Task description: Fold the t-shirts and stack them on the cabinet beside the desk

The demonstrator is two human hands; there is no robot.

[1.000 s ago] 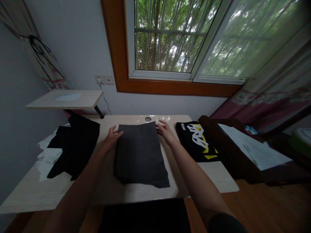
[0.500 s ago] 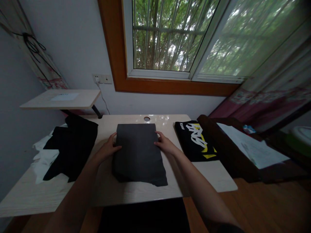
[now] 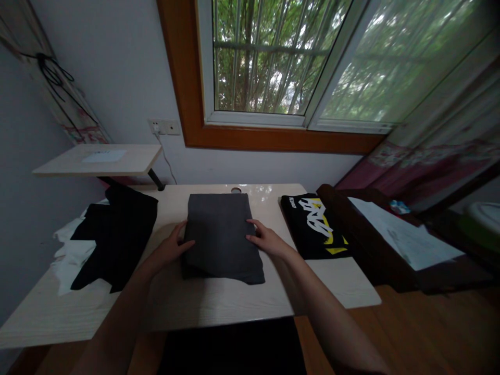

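A folded dark grey garment (image 3: 221,234) lies on the pale wooden desk (image 3: 230,307). Its far edge is straight, its near edge a little uneven. At its left side rests my left hand (image 3: 172,247), thumb on top of the cloth and fingers spread along the edge. My right hand (image 3: 267,238) touches the opposite side, where index fingertip and thumb tip lie apart on the cloth. Neither hand appears closed around the fabric. To the right, a folded black garment (image 3: 300,229) bears white and yellow print.
Loose black cloth (image 3: 121,234) lies over white cloth (image 3: 64,268) on the desk's left. Above it stands a small raised shelf (image 3: 136,156) with a sheet of paper. A dark brown surface (image 3: 363,250) with papers (image 3: 406,234) adjoins the desk on the right.
The grey garment has shifted slightly away from me, and its near edge lies farther from the desk's front. Both hands have slid a little toward me along its sides.
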